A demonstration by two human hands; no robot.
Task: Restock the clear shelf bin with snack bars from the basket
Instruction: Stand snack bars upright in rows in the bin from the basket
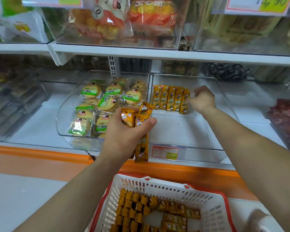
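Observation:
My left hand (124, 131) grips a small bunch of orange snack bars (141, 124) in front of the clear shelf bin (177, 131). Inside the bin, several orange snack bars (170, 98) stand in a row against the back left. My right hand (202, 98) reaches into the bin with curled fingers, its fingertips touching the rightmost bar of that row. Below, a white basket with a red rim (216, 213) holds many more orange snack bars (141, 210).
A neighbouring clear bin (64, 114) to the left holds round green-labelled biscuit packs. An orange-and-white price tag (165, 152) sits on the target bin's front. An upper shelf (157, 54) overhangs with more bins. Dark red snacks (286, 121) lie to the right.

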